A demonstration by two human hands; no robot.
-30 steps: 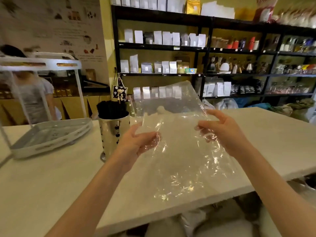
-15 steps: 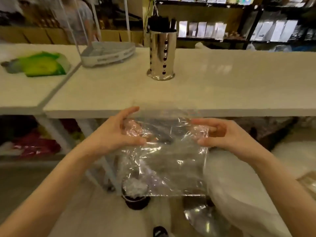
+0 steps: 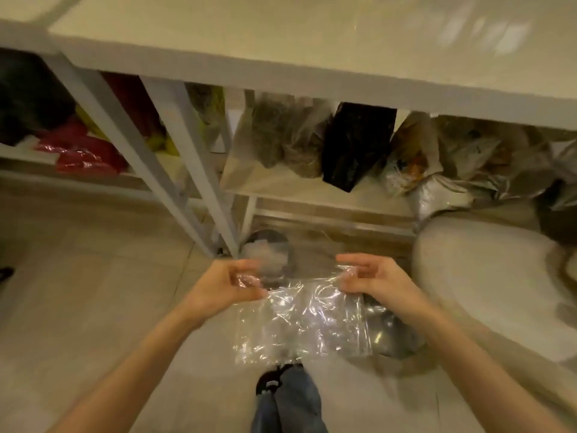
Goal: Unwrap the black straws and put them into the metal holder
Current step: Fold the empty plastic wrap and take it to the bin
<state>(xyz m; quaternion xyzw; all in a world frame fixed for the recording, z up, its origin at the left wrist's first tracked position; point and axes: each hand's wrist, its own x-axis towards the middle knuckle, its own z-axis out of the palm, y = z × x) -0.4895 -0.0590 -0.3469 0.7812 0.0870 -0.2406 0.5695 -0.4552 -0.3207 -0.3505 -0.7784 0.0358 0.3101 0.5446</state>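
Both grips, left hand (image 3: 223,284) and right hand (image 3: 373,278), are pinching the empty wrapper (image 3: 299,323). Bin (image 3: 268,245) is lying below. Thin film is likely clinging to fingers, missing it.

Counter: pale, glossy top (image 3: 281,35) spanning the upper view.
Legs: white metal posts (image 3: 199,170) slanting to the floor.
Lower shelf: light board (image 3: 312,190) holding bagged goods (image 3: 290,139).
Floor: beige tiles (image 3: 78,292).
Light: warm, yellowish.

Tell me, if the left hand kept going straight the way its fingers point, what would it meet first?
The left hand points toward the right hand, with the clear plastic wrapper stretched between them. It already grips the wrapper, so beyond that it would likely reach the right hand's fingertips, though depth is hard to judge here.
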